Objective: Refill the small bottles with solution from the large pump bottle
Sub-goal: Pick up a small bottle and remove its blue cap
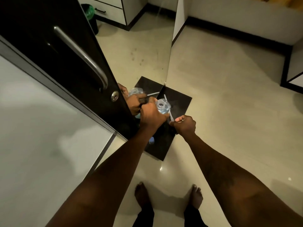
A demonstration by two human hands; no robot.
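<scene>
My left hand (152, 115) grips the large clear bottle (163, 106), which holds blue solution and has an uncapped neck. My right hand (185, 125) is closed around the removed pump head. The pump's thin dip tube (170, 115) rises out of that hand past the right side of the bottle. A small bottle with a blue top (151, 140) peeks out beside my left forearm, on the black surface (178, 102) below both hands.
A mirror panel (139, 54) at the left edge of the black surface reflects my hand and the bottle. A dark door with a metal handle (82, 54) stands at the left. A bin with a green bag (89, 12) sits far back. My bare feet are on the pale floor.
</scene>
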